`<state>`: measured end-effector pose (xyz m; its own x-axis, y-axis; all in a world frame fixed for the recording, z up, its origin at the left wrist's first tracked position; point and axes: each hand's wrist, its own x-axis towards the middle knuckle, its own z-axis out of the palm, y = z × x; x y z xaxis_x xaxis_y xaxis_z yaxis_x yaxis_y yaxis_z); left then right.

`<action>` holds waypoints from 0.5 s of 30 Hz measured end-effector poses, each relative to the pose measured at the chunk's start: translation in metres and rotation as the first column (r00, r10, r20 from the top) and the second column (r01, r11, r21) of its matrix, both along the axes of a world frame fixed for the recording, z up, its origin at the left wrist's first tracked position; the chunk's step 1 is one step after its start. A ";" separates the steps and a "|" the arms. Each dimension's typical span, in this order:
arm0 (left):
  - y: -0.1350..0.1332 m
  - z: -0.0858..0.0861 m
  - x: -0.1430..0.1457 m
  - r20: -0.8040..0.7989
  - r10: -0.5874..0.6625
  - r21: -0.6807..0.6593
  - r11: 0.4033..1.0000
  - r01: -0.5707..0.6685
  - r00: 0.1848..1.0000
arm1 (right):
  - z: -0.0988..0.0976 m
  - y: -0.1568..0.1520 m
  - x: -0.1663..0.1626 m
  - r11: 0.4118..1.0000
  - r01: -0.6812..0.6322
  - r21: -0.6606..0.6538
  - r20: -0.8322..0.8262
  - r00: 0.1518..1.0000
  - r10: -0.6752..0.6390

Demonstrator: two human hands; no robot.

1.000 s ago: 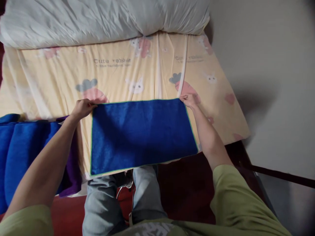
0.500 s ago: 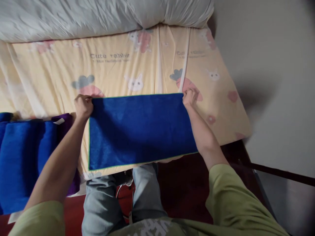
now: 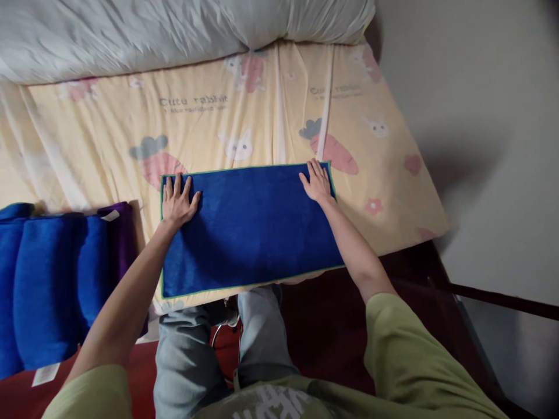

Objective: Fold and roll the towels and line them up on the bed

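Note:
A blue towel (image 3: pixel 251 227) with a thin green edge lies spread flat on the yellow cartoon-print bed sheet (image 3: pixel 244 122), its near edge at the bed's front. My left hand (image 3: pixel 177 201) rests flat on the towel's far left corner, fingers stretched out. On the far right corner my right hand (image 3: pixel 317 181) presses flat too, fingers apart. Neither hand holds anything.
A pile of folded blue towels (image 3: pixel 41 285) with a purple one (image 3: pixel 119 233) lies at the left on the bed. A grey-white duvet (image 3: pixel 183 29) is bunched along the far side. My legs in grey trousers (image 3: pixel 218 349) show below, over a dark red floor. Right is a grey floor.
Both hands let go of the towel's far corners, which they pinched before, and now lie flat on it. The towel has settled flat on the sheet.

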<state>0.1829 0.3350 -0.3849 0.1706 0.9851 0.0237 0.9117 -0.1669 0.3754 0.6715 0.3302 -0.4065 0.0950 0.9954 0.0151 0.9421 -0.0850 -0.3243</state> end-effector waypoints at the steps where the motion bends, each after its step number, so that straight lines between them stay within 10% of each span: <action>1: 0.000 0.003 0.000 -0.002 -0.001 -0.003 1.000 0.001 1.000 | 0.003 0.002 0.004 1.000 0.021 -0.001 0.001 1.000 -0.021; 9: -0.029 0.006 0.054 0.016 -0.234 0.012 0.972 0.234 0.972 | 0.014 -0.037 -0.037 0.988 -0.155 0.001 0.014 0.988 0.155; 15: -0.068 0.014 0.048 0.022 -0.156 -0.003 0.988 0.156 0.988 | 0.016 -0.065 -0.026 0.996 -0.092 0.016 -0.016 0.996 0.092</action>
<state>0.2309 0.2673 -0.3709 0.3217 0.9465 0.0245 0.8665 -0.3047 0.3955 0.6455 0.2650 -0.3907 0.0032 0.9996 0.0290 0.9400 0.0069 -0.3410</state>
